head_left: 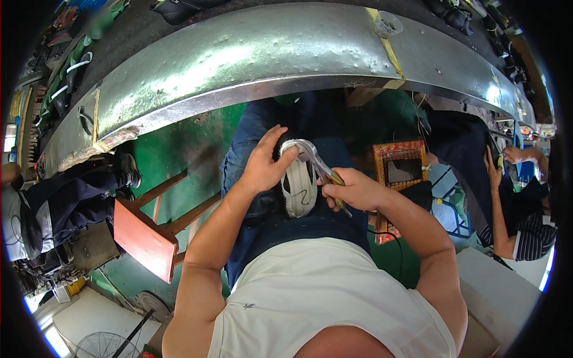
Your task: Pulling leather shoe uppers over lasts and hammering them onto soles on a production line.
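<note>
On my lap lies a shoe on its last [298, 188], its pale underside turned up and bearing a dark drawn mark. Dark upper material shows along its left edge. My left hand [267, 160] grips the shoe's far end, thumb pressed on the underside and fingers over the side. Closed around the handles of metal lasting pliers [319, 164] is my right hand [352, 190]. Their curved jaw reaches the far end of the shoe, beside my left thumb. Whether the jaw bites on the material, I cannot tell.
Ahead runs a long metal-covered bench [239, 56], with a small clear cup [388, 25] on it. A reddish stool [143, 238] stands left, near another person's legs. A patterned seat [400, 164] is at the right, and beyond it a co-worker's hands [519, 156].
</note>
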Action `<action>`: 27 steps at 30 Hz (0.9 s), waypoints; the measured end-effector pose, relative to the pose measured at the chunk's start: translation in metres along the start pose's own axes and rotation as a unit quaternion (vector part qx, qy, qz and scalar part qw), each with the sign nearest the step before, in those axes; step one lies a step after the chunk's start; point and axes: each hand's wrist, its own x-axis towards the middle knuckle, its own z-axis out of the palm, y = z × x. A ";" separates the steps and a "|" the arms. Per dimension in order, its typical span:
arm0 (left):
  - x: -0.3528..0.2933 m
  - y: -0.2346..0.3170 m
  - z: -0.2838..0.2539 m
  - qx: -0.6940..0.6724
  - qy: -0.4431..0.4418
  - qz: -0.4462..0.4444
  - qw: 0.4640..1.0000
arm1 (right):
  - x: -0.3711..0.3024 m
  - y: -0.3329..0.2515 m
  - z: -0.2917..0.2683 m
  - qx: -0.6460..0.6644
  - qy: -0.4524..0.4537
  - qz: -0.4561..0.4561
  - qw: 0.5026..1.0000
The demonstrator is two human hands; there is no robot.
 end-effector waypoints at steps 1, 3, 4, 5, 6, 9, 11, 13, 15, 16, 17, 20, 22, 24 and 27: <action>0.003 -0.006 0.000 -0.017 -0.014 -0.005 1.000 | 0.002 -0.001 0.000 0.000 0.000 0.002 1.000; 0.010 -0.020 0.000 -0.050 -0.022 -0.017 0.998 | 0.009 -0.005 -0.003 -0.155 0.061 -0.024 0.986; 0.013 -0.026 0.000 -0.152 -0.066 -0.063 0.984 | 0.015 0.004 -0.004 -0.215 0.089 -0.066 0.970; 0.016 -0.032 0.000 -0.253 -0.112 -0.110 0.955 | 0.024 0.019 -0.004 -0.214 0.090 -0.064 0.970; 0.021 -0.037 -0.002 -0.254 -0.112 -0.110 0.954 | 0.034 0.032 -0.004 -0.247 0.134 -0.120 0.952; 0.038 -0.047 -0.012 -0.263 -0.191 -0.152 0.933 | 0.042 0.044 -0.003 -0.257 0.193 -0.159 0.934; 0.052 -0.050 -0.017 -0.237 -0.280 -0.106 0.924 | 0.042 0.044 -0.001 -0.232 0.211 -0.141 0.939; 0.063 -0.050 -0.022 -0.246 -0.308 -0.097 0.914 | 0.040 0.041 -0.004 -0.247 0.201 -0.141 0.937; 0.075 -0.048 -0.025 -0.218 -0.371 -0.158 0.889 | 0.043 0.040 -0.008 -0.252 0.207 -0.127 0.937; 0.072 -0.045 -0.021 -0.266 -0.352 -0.160 0.883 | 0.044 0.041 -0.008 -0.263 0.207 -0.116 0.935; 0.069 -0.043 -0.019 -0.265 -0.357 -0.160 0.881 | 0.041 0.037 -0.008 -0.259 0.211 -0.114 0.936; 0.057 -0.042 -0.013 -0.298 -0.303 -0.168 0.889 | 0.022 0.016 -0.006 -0.310 0.183 -0.061 0.931; 0.054 -0.020 -0.010 -0.328 -0.268 -0.220 0.879 | 0.014 0.007 -0.006 -0.328 0.179 0.007 0.928; 0.049 -0.011 0.000 -0.360 -0.218 -0.272 0.865 | 0.017 0.008 -0.010 -0.357 0.172 0.001 0.918; 0.045 -0.016 0.017 -0.263 -0.129 -0.238 0.926 | 0.011 -0.002 -0.028 -0.304 0.104 0.032 0.946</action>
